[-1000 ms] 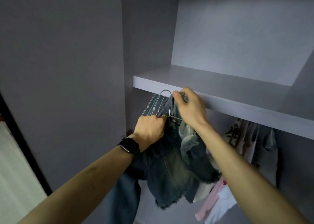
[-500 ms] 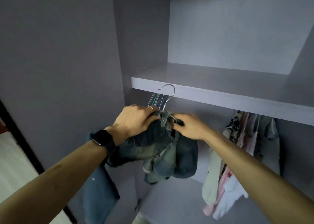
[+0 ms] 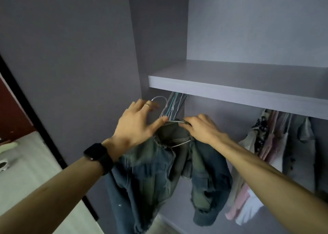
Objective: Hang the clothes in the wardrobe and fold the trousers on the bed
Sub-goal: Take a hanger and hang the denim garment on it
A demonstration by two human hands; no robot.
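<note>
My right hand (image 3: 202,129) pinches the wire hanger (image 3: 181,142) at the collar; left hand (image 3: 136,123) spread, empty. I judge the denim jacket (image 3: 159,171) heavy, limp, slip-prone on thin wire: best taken at the hook (image 3: 158,99).

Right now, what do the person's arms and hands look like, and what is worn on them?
The left arm and right arm are bare, with no sleeve in view. A black watch with a rectangular face sits on the left wrist. The left hand wears a thin silver ring. The right hand shows no ring or band.
</note>
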